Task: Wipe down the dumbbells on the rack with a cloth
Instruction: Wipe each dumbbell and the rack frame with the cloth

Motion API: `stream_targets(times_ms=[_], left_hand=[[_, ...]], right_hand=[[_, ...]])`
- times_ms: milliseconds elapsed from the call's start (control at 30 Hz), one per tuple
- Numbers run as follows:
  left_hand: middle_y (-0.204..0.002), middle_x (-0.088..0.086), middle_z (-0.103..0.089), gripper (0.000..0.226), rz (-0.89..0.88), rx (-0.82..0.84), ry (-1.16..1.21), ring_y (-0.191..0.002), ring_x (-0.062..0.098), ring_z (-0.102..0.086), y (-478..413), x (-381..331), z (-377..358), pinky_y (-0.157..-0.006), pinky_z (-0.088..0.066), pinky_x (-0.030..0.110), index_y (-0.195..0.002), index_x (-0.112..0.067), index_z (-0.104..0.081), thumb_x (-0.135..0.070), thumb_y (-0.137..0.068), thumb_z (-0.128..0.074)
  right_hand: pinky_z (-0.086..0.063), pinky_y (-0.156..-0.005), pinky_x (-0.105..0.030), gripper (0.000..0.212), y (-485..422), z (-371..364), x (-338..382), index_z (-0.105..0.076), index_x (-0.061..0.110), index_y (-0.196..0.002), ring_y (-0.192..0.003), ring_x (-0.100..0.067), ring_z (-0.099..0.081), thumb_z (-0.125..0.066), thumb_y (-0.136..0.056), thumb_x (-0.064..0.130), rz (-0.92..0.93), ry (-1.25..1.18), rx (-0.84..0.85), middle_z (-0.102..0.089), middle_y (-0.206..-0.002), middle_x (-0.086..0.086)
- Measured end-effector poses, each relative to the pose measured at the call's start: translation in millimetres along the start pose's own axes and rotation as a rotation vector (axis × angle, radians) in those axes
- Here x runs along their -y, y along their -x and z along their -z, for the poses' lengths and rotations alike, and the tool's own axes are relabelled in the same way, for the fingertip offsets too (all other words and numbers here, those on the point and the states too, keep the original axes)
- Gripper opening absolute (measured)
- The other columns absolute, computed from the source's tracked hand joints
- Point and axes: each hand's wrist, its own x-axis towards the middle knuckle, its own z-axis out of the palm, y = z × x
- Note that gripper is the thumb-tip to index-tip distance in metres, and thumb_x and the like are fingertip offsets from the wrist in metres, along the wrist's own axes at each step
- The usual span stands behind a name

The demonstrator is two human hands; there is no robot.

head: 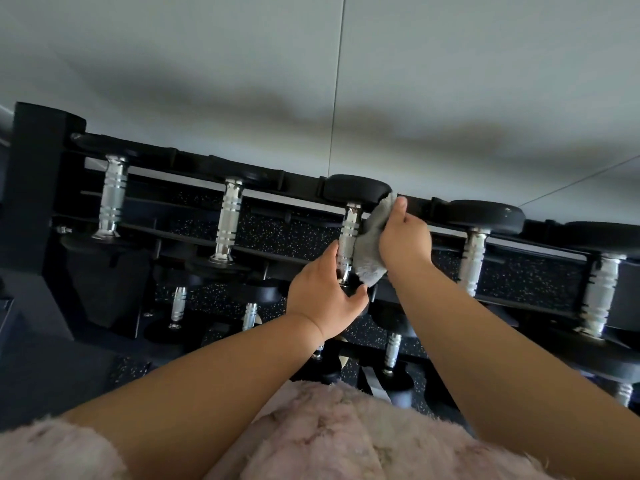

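Head view, dumbbell rack, top row.

1. Dumbbell [348,237]: ribbed chrome handle, black round ends. It lies across the top rails of the rack [38,188], between the two grips. The far end sits just above the right grip. The near end is mostly hidden under the left grip.

2. Left hand [325,292]: fingers and thumb are curled closely round the near end of the handle, where it meets the black end. The forearm reaches in from the lower left.

3. Right hand [405,237]: bunches the cloth [370,251] in a tight hold, thumb pointing up. It sits just right of the handle and beyond the left grip.

4. Cloth: grey, fluffy. Its top corner touches the far black end. The loose part hangs from the right grip against the handle's right side, down to just beside the left thumb.

5. Neighbouring dumbbells [228,220]: same make, two to the left of the left grip and two to the right of the right grip, apart from both hands.

6. Lower dumbbells [178,303]: smaller, beneath the grips.

7. Speckled floor [284,237]: seen through the rails.

8. Wall [450,81]: pale, beyond the rack.

9. Pink fuzzy garment [329,434]: nearest the camera, below both forearms.
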Motion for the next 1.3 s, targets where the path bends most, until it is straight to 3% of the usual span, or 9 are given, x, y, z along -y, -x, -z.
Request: stream_targets(times_ms=[167, 400, 533, 600, 733, 800, 933, 1200, 1300], left_hand=[[-0.114, -0.015, -0.067, 0.066, -0.037, -0.039, 0.048, -0.107, 0.011, -0.065, -1, 1, 1, -0.090, -0.053, 0.030, -0.138, -0.029, -0.050, -0.058, -0.082, -0.067], [-0.148, -0.003, -0.057, 0.097, -0.136, 0.058, 0.016, -0.136, 0.016, -0.052, -2, 12, 3, -0.112, -0.042, 0.031, -0.163, -0.018, -0.027, -0.058, -0.086, -0.069], [-0.135, 0.002, -0.061, 0.088, -0.138, -0.018, 0.038, -0.125, 0.021, -0.058, 0, 11, -1, -0.107, -0.049, 0.039, -0.151, -0.011, -0.040, -0.059, -0.081, -0.065], [-0.135, 0.007, -0.056, 0.089, -0.146, -0.098, 0.036, -0.125, 0.025, -0.055, 2, 10, -5, -0.108, -0.048, 0.046, -0.146, -0.005, -0.042, -0.059, -0.078, -0.060], [-0.158, 0.016, -0.040, 0.102, -0.171, -0.127, 0.036, -0.148, 0.031, -0.038, 3, 11, -5, -0.124, -0.033, 0.047, -0.156, 0.000, -0.030, -0.059, -0.079, -0.060], [-0.161, 0.015, -0.038, 0.105, -0.175, -0.117, 0.039, -0.150, 0.028, -0.036, 3, 10, -4, -0.126, -0.031, 0.043, -0.160, 0.000, -0.025, -0.059, -0.080, -0.060], [-0.165, 0.013, -0.033, 0.109, -0.144, -0.081, 0.029, -0.154, 0.024, -0.030, 3, 8, -4, -0.128, -0.026, 0.041, -0.162, -0.003, -0.020, -0.064, -0.079, -0.056], [-0.167, 0.015, -0.031, 0.115, -0.163, -0.059, 0.016, -0.154, 0.025, -0.029, 3, 9, -2, -0.129, -0.024, 0.038, -0.164, -0.005, -0.012, -0.065, -0.078, -0.059], [-0.165, 0.014, -0.034, 0.114, -0.171, -0.068, 0.015, -0.152, 0.025, -0.032, 4, 10, -2, -0.128, -0.026, 0.038, -0.165, -0.005, -0.013, -0.068, -0.079, -0.054]], right_hand=[[-0.047, -0.075, -0.034, 0.052, 13, -21, 7, -0.058, 0.009, -0.114, -0.092, -0.023, -0.064, -0.030, -0.108, 0.053, 0.138, 0.153, 0.361, -0.064, -0.100, -0.006], [-0.056, -0.096, -0.039, 0.044, -6, -27, 2, -0.072, 0.022, -0.103, -0.095, -0.016, -0.072, -0.061, -0.093, 0.063, 0.094, -0.095, 0.395, -0.078, -0.098, 0.005], [-0.057, -0.075, -0.033, 0.056, 8, -13, -10, -0.071, 0.014, -0.099, -0.083, -0.019, -0.073, -0.049, -0.099, 0.065, 0.134, 0.231, 0.583, -0.077, -0.088, -0.005], [-0.060, -0.079, -0.039, 0.060, 11, -7, -23, -0.071, 0.012, -0.095, -0.078, -0.022, -0.071, -0.049, -0.097, 0.068, 0.204, 0.435, 0.640, -0.075, -0.086, -0.010], [-0.056, -0.066, -0.034, 0.061, 2, -5, -16, -0.067, 0.014, -0.099, -0.078, -0.020, -0.068, -0.052, -0.093, 0.073, 0.228, 0.573, 0.628, -0.071, -0.082, -0.004], [-0.050, -0.058, -0.028, 0.062, -4, -9, -3, -0.064, 0.011, -0.106, -0.076, -0.016, -0.067, -0.055, -0.093, 0.071, 0.235, 0.483, 0.590, -0.069, -0.083, -0.002], [-0.051, -0.078, -0.029, 0.054, -6, -28, 1, -0.064, 0.014, -0.123, -0.100, -0.019, -0.068, -0.065, -0.093, 0.060, 0.082, -0.088, 0.403, -0.071, -0.103, 0.003], [-0.052, -0.093, -0.033, 0.047, 7, -17, -39, -0.062, 0.022, -0.129, -0.102, -0.013, -0.066, -0.064, -0.096, 0.055, 0.211, 0.302, 0.639, -0.070, -0.110, 0.008], [-0.058, -0.069, -0.031, 0.043, 2, -6, -26, -0.065, 0.025, -0.116, -0.084, -0.013, -0.070, -0.068, -0.091, 0.060, 0.222, 0.401, 0.651, -0.073, -0.099, 0.005]])
